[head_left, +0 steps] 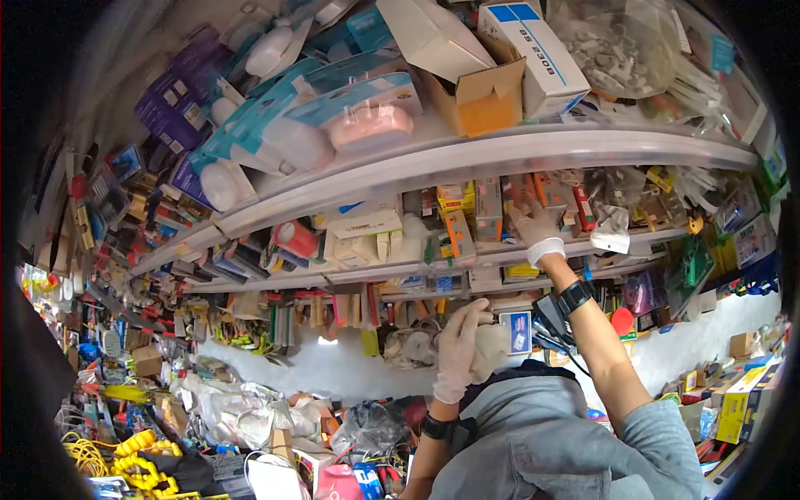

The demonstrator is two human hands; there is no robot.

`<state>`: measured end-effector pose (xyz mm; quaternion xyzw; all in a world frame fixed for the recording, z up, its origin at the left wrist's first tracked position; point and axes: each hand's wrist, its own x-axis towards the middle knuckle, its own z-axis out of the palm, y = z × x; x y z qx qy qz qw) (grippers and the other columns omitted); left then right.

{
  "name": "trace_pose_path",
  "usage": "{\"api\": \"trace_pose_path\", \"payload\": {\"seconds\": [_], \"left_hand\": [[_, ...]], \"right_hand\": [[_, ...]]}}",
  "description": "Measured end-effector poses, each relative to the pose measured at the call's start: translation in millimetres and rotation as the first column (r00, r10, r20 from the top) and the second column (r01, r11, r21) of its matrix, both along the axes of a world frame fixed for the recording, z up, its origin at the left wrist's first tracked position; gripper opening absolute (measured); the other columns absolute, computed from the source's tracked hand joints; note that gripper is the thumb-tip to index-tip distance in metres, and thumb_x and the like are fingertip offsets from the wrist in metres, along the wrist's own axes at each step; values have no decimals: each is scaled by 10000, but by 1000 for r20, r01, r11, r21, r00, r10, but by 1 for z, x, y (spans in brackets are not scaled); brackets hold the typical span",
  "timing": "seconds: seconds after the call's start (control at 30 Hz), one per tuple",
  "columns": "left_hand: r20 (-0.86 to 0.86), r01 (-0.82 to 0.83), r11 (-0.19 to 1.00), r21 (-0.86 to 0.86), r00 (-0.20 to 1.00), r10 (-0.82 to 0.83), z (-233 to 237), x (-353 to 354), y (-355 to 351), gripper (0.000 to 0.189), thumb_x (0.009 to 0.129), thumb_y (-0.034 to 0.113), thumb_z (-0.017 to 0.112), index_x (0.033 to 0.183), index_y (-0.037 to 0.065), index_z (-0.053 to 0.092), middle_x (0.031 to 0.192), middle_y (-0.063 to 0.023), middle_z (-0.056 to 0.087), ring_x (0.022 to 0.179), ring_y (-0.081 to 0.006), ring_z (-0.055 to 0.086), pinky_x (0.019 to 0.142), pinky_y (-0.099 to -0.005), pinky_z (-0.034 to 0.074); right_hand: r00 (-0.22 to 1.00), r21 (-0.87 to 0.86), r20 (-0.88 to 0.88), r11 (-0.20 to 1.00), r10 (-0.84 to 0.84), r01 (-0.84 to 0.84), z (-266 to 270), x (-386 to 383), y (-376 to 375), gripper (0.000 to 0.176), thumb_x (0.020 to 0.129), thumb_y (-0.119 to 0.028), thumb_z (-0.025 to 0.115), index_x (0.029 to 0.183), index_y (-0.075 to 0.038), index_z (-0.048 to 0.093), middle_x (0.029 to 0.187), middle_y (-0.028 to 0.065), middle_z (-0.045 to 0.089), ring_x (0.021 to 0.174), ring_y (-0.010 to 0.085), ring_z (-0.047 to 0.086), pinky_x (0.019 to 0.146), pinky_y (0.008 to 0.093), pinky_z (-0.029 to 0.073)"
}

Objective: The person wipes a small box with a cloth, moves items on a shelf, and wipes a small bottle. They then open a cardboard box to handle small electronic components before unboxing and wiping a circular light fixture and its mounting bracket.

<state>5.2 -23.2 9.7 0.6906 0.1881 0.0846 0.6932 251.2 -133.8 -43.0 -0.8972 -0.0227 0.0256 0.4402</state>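
White shelves point(500, 158) curve across a crammed hardware shop, packed edge to edge with cartons, blister packs and bags. More stock is heaped below, with yellow cable point(133, 458) at the lower left. Both hands wear pale gloves. The left hand point(457, 354) curls its fingers round a whitish packet point(493, 346), held just under the lowest shelf's front edge, beside a blue-labelled card point(518, 331). The right hand point(536, 223) is raised to the middle shelf, fingers among small boxes point(458, 233), orange and red; whether it grips one I cannot tell. A black watch point(575, 296) sits on that wrist. On the top shelf a white carton point(533, 58) seems to read "BS 2308"
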Motion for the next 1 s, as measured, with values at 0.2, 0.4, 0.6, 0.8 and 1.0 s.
{"api": "trace_pose_path", "payload": {"seconds": [0.2,0.4,0.6,0.8,1.0], "left_hand": [[-9,-90,990,-109,996,89,10,17,12,338,1015,269,496,1169,14,654,1009,-52,681,957,-121,585,875,-264,447],[116,-113,969,-218,983,140,10,52,20,303,1021,226,485,1126,2,660,984,-67,669,856,-115,599,773,-240,490],[152,-99,892,-442,971,183,3,69,21,312,1019,222,495,1161,-23,625,1014,-85,664,878,-138,621,769,-248,516],[104,-137,840,-525,969,223,-1,73,10,309,1012,212,516,1163,-31,631,1043,-91,670,897,-142,632,777,-261,535],[95,-104,863,-494,980,173,0,65,7,294,1014,217,512,1146,-13,636,1049,-81,665,890,-133,631,738,-246,531]], "right_hand": [[990,-25,-129,998,53,-57,9,-9,-16,739,918,-497,521,1512,-117,302,1253,305,575,1123,431,581,940,442,461],[995,38,-45,995,94,-93,-6,-7,-30,778,911,-514,558,1507,-84,303,1391,220,513,1216,336,559,978,351,439],[994,128,-40,987,103,-97,1,-18,-32,738,909,-394,618,1508,-85,315,1280,192,601,1052,236,643,867,305,490],[996,430,-92,903,22,20,-15,-1,-16,535,917,-252,594,1430,-166,468,1298,228,582,1159,377,578,940,389,466],[997,259,-1,963,76,-73,-5,12,-17,525,920,-273,593,1411,-120,489,1350,206,549,1233,359,532,1001,391,429]]}}
